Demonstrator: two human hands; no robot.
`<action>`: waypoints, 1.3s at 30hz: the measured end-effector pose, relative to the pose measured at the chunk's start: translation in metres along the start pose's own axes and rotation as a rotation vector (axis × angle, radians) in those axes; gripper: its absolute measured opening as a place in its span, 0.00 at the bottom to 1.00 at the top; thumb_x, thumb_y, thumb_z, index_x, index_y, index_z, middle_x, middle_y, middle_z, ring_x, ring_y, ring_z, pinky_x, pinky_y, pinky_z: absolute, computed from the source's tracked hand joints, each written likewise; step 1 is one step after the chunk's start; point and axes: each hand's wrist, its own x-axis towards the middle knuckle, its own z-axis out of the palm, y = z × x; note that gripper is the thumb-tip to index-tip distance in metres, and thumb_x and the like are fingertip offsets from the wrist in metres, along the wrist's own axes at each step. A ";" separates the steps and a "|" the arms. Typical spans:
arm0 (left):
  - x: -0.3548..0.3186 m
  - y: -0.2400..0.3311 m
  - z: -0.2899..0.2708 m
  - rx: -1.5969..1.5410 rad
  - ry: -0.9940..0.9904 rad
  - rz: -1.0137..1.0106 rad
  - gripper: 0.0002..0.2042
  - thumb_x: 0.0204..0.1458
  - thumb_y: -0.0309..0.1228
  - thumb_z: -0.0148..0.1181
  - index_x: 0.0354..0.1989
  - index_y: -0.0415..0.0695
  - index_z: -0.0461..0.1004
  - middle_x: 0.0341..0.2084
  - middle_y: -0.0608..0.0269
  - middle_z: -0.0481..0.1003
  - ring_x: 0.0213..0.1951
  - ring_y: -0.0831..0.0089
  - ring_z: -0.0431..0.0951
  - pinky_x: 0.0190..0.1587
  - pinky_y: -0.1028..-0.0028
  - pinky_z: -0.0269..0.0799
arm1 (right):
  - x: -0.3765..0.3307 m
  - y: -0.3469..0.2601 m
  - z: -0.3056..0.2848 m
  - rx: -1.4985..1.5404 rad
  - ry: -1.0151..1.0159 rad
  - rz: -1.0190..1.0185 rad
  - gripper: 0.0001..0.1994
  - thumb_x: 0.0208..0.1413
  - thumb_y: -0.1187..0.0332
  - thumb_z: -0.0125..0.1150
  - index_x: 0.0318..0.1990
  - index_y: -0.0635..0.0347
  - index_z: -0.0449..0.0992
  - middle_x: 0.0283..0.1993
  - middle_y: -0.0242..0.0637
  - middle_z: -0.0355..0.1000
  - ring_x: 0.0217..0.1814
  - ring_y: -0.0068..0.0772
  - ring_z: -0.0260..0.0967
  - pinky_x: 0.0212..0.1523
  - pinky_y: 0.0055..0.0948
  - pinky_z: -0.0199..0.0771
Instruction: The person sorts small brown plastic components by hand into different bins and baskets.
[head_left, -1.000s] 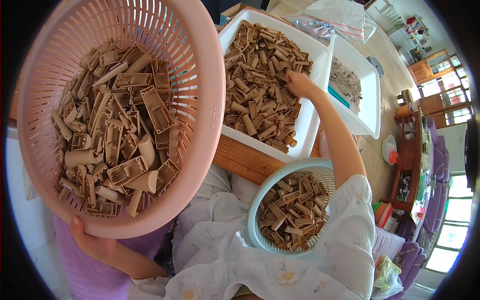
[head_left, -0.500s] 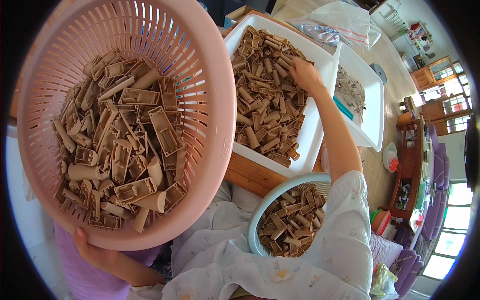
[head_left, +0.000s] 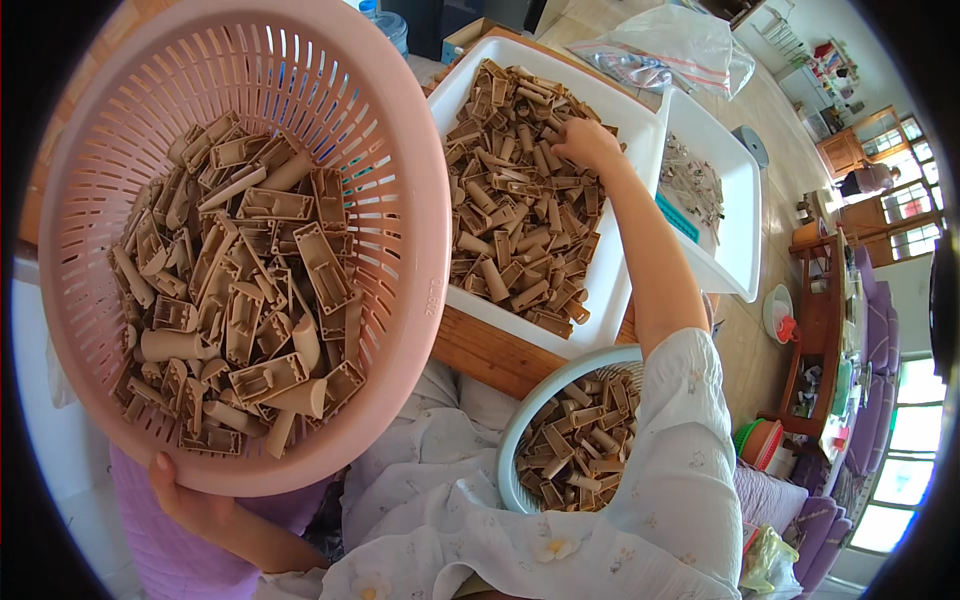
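A large pink slotted plastic basket (head_left: 405,300) tilts toward me at the left, heaped with brown molded plastic pieces (head_left: 255,205). My left hand (head_left: 190,505) grips its lower rim; the thumb shows outside, and the other fingers are hidden beneath. In the white tray (head_left: 600,335) at the centre lies a broad pile of similar brown plastic pieces (head_left: 510,225). Over the pile's far right part, my right hand (head_left: 590,146) has its fingers bent together among the pieces; what they hold is hidden. A pale blue-green basket (head_left: 510,455) with more brown pieces sits by my lap.
A second white tray (head_left: 735,270) holds thin scraps (head_left: 690,180) and a teal strip (head_left: 677,217). Beyond lies a clear plastic bag (head_left: 690,50). The trays rest by a wooden table edge (head_left: 490,350). A person (head_left: 868,180) is far off at the right.
My right hand has moved slightly left and nearer over the pile. The pink basket's right rim has shifted left in view, with my left hand still on it. A distant person has appeared.
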 end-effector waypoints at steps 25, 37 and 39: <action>0.007 -0.006 0.013 0.027 -0.021 -0.009 0.23 0.49 0.31 0.45 0.52 0.33 0.52 0.48 0.49 0.61 0.47 0.62 0.65 0.48 0.67 0.64 | -0.122 -0.030 -0.049 0.428 -0.050 -0.251 0.18 0.43 0.58 0.55 0.37 0.62 0.68 0.30 0.39 0.71 0.32 0.35 0.69 0.32 0.26 0.68; 0.001 -0.002 -0.003 0.012 0.040 -0.027 0.26 0.47 0.33 0.47 0.52 0.32 0.51 0.49 0.48 0.59 0.50 0.58 0.61 0.52 0.63 0.57 | -0.002 -0.073 0.009 0.078 0.248 0.161 0.12 0.46 0.72 0.49 0.37 0.68 0.60 0.31 0.52 0.69 0.37 0.46 0.69 0.34 0.35 0.71; 0.000 -0.002 -0.002 0.022 0.046 -0.024 0.26 0.47 0.34 0.47 0.52 0.32 0.51 0.49 0.48 0.59 0.50 0.58 0.61 0.52 0.63 0.57 | 0.006 -0.065 0.009 0.119 0.298 0.159 0.13 0.48 0.66 0.45 0.36 0.70 0.63 0.34 0.55 0.69 0.41 0.47 0.67 0.40 0.37 0.67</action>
